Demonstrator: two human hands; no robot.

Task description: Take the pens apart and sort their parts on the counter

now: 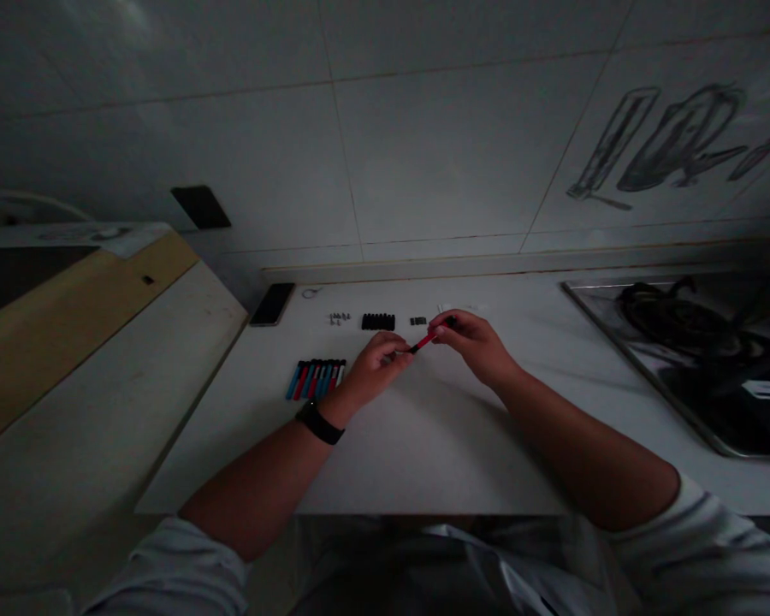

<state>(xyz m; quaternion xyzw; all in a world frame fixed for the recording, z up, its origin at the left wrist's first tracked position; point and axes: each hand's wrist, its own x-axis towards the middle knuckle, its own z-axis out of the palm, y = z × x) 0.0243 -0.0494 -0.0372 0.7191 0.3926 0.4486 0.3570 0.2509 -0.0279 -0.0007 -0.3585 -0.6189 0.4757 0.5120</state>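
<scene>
Sleeves (731, 547) up, red pen (423, 342) held at both ends

My left hand (376, 364) pinches its lower end, my right hand (475, 342) its upper end, fingers closed tight, over the bench (423, 445). Coloured pens (316, 379) lie at nine o'clock.

At frame centre the left hand (377, 364) and right hand (471, 340) pinch the ends of a red pen (423, 341) over a white counter (423, 445), pens (316, 378) lying left, black caps (378, 322) behind, stove (699, 359) at right.
</scene>
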